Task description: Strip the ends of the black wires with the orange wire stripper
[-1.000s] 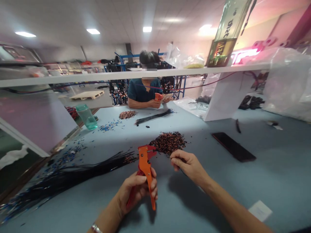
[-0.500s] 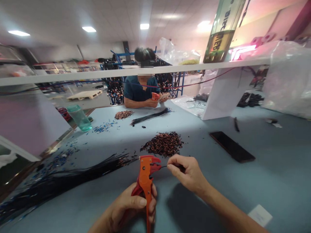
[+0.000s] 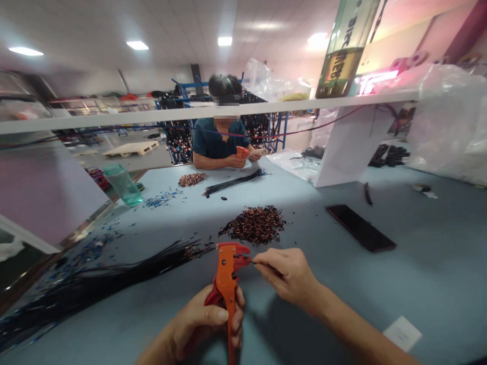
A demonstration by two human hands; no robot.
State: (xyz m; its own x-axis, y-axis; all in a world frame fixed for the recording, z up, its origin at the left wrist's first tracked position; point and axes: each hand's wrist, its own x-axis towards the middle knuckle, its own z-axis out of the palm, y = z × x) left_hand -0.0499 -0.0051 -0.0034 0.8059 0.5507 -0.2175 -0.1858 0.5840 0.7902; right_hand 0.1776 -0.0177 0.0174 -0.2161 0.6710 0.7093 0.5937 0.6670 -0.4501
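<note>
Stripper (image 3: 225, 278) orange-and-red; left hand (image 3: 203, 315) clasping it, right hand (image 3: 292, 276) pinching dark wire (image 3: 252, 262)

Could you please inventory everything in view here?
table: one, blue-grey, foreground
shelf: one, white, above table
wire stripper: one, orange and red, centre
wire: one, dark, at stripper's head
wire bundles: two, black, left and far middle
clippings piles: two, copper and dark, middle and far side
scraps: many, mostly blue, left
phone: one, black, right
paper slip: one, white, lower right
bottles: two, greenish, table's left, shelf's right
plastic bags: several, clear, right and behind
co-worker: one, dark blue top, across table
hand tool: one, orange, held by co-worker
rack: one, blue, behind co-worker
pallet: one, pale, floor behind
ceiling lights: several, white, overhead
left grip: one, around wire stripper's handles
right grip: one, pinching wire
</note>
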